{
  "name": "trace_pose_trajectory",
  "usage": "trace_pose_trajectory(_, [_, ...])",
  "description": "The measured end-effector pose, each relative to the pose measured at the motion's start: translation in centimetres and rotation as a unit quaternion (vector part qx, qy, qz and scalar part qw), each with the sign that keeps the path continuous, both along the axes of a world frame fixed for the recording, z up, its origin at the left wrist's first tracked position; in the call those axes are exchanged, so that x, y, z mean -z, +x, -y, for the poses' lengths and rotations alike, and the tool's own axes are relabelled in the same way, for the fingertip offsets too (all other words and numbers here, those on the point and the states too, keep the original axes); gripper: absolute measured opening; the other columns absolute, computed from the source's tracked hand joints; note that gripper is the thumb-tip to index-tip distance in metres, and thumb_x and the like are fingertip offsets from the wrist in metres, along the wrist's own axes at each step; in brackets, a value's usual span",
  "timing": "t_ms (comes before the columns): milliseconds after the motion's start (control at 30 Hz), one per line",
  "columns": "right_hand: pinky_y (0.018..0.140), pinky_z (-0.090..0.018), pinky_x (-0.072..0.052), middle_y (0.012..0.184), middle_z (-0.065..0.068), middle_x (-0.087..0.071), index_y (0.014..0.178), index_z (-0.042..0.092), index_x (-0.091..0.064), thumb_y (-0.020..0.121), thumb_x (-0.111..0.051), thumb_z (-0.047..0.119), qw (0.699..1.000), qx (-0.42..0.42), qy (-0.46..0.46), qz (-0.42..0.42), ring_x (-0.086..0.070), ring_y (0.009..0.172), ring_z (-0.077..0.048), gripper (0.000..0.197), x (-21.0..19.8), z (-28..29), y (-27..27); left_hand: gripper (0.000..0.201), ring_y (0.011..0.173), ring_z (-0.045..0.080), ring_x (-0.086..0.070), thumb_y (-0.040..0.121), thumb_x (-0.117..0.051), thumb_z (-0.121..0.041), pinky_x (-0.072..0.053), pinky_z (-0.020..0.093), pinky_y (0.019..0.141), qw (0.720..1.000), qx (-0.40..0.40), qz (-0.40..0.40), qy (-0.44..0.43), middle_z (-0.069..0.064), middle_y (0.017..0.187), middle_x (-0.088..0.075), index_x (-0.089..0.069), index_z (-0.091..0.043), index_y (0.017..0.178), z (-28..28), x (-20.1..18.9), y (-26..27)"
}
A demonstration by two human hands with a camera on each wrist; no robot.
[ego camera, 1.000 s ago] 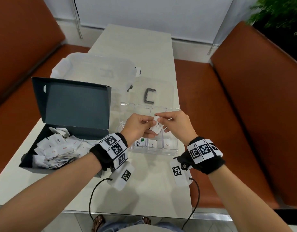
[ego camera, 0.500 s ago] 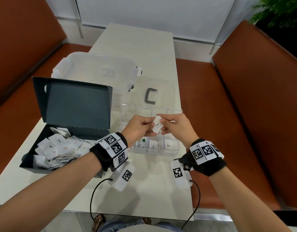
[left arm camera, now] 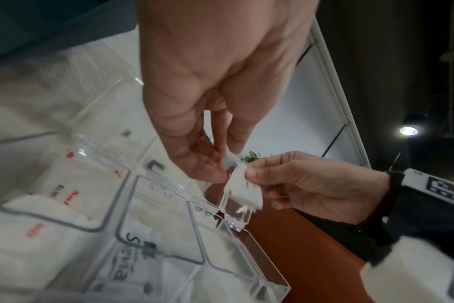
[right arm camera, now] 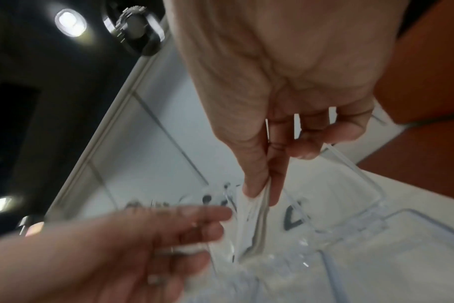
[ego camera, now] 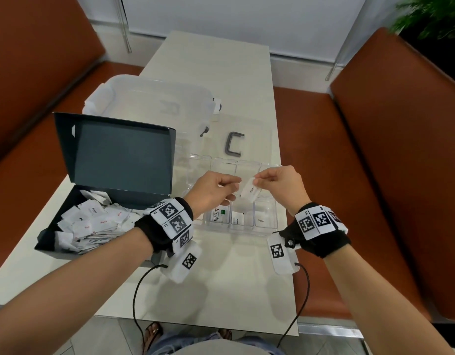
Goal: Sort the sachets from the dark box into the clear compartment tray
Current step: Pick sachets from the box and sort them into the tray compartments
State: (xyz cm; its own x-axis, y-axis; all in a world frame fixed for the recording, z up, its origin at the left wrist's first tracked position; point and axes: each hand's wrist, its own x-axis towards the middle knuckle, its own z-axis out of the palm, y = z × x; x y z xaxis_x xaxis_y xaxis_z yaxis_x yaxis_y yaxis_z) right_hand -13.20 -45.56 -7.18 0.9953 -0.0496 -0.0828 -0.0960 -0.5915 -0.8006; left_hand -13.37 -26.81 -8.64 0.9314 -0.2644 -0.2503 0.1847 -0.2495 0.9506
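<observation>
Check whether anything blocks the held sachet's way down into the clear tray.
Nothing visible does. The right hand pinches the sachet above the open clear tray, whose lid is folded back. The left hand hovers beside the sachet, not beneath it.

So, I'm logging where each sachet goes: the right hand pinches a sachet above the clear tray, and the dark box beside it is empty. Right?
Not quite. The head view shows the dark box holding a heap of sachets. The rest stands: the right hand pinches a sachet above the clear tray.
</observation>
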Motion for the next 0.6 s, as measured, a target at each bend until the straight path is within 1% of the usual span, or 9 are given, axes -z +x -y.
trace_pose_trajectory(33, [0.074,-0.015,-0.048,0.087,0.003,-0.073,0.090,0.020,-0.075,0.083,-0.073,0.024,0.998,-0.023,-0.055,-0.011,-0.066,0.083,-0.008,0.008,0.2,-0.3,0.0,0.022,0.072,0.004,-0.067,0.095,-0.060,-0.016,-0.053,0.016,0.063,1.000,-0.008,0.006,0.010,-0.005,0.094,-0.068,-0.068,-0.016,0.115,-0.4,0.0,0.1])
trace_pose_trajectory(100, [0.084,-0.031,-0.048,0.091,0.007,-0.072,0.091,0.026,-0.074,0.086,-0.067,0.030,0.977,-0.078,-0.196,-0.032,-0.064,0.088,-0.013,0.009,1.1,-1.3,-0.4,0.016,0.072,0.003,-0.067,0.095,-0.059,-0.016,-0.051,0.014,0.060,1.000,-0.020,0.007,0.018,-0.004,0.095,-0.069,-0.070,-0.021,0.106,-1.1,-0.1,0.1])
trace_pose_trajectory(133, [0.088,-0.036,-0.042,0.093,0.009,-0.071,0.092,0.029,-0.073,0.087,-0.064,0.031,0.960,-0.097,-0.261,-0.034,-0.063,0.092,-0.015,0.010,1.7,-2.0,-0.6,0.015,0.072,0.003,-0.066,0.095,-0.058,-0.015,-0.050,0.014,0.060,1.000,-0.023,0.006,0.020,-0.003,0.095,-0.069,-0.070,-0.022,0.102,-1.3,-0.1,0.1])
trace_pose_trajectory(167, [0.089,-0.038,-0.036,0.095,0.010,-0.071,0.093,0.031,-0.072,0.088,-0.061,0.033,0.945,-0.109,-0.306,-0.032,-0.061,0.095,-0.017,0.012,2.2,-2.6,-0.8,0.015,0.072,0.003,-0.066,0.094,-0.058,-0.014,-0.050,0.014,0.059,0.999,-0.026,0.005,0.022,-0.003,0.095,-0.069,-0.070,-0.023,0.100,-1.6,-0.1,0.0])
trace_pose_trajectory(233, [0.085,-0.038,-0.026,0.094,0.010,-0.071,0.095,0.032,-0.071,0.090,-0.058,0.034,0.931,-0.117,-0.344,-0.034,-0.059,0.098,-0.018,0.014,3.3,-3.4,-1.1,0.015,0.072,0.004,-0.066,0.094,-0.058,-0.013,-0.052,0.015,0.060,0.999,-0.027,0.002,0.026,-0.002,0.094,-0.069,-0.070,-0.021,0.099,-1.9,-0.2,-0.2])
trace_pose_trajectory(300, [0.082,-0.039,-0.023,0.092,0.011,-0.070,0.093,0.034,-0.071,0.091,-0.056,0.034,0.924,-0.112,-0.365,-0.034,-0.055,0.099,-0.019,0.014,4.2,-3.8,-1.4,0.016,0.073,0.005,-0.066,0.094,-0.058,-0.013,-0.054,0.018,0.064,0.999,-0.026,0.000,0.029,-0.001,0.096,-0.069,-0.071,-0.019,0.102,-2.2,-0.1,-0.5])
trace_pose_trajectory(400, [0.083,-0.042,-0.023,0.092,0.010,-0.069,0.096,0.038,-0.071,0.093,-0.053,0.035,0.893,-0.117,-0.435,-0.016,-0.048,0.100,-0.021,0.019,5.3,-4.2,-1.7,0.017,0.075,0.007,-0.066,0.095,-0.057,-0.013,-0.055,0.020,0.068,0.999,-0.022,-0.004,0.031,0.000,0.096,-0.069,-0.071,-0.016,0.104,-2.5,-0.1,-0.9])
trace_pose_trajectory(500, [0.086,-0.044,-0.023,0.095,0.007,-0.069,0.107,0.039,-0.068,0.095,-0.049,0.036,0.857,-0.132,-0.498,-0.007,-0.044,0.105,-0.023,0.023,6.1,-4.2,-1.8,0.017,0.077,0.008,-0.066,0.095,-0.056,-0.011,-0.055,0.021,0.069,0.999,-0.024,-0.006,0.033,0.001,0.098,-0.070,-0.071,-0.015,0.104,-2.8,-0.4,-1.1])
trace_pose_trajectory(600, [0.090,-0.045,-0.022,0.102,0.004,-0.069,0.116,0.039,-0.064,0.093,-0.051,0.037,0.840,-0.148,-0.522,-0.023,-0.042,0.111,-0.023,0.026,6.5,-4.1,-1.6,0.018,0.078,0.009,-0.066,0.095,-0.056,-0.011,-0.054,0.017,0.064,0.999,-0.025,-0.003,0.034,0.001,0.098,-0.071,-0.071,-0.015,0.104,-3.1,-0.7,-1.2])
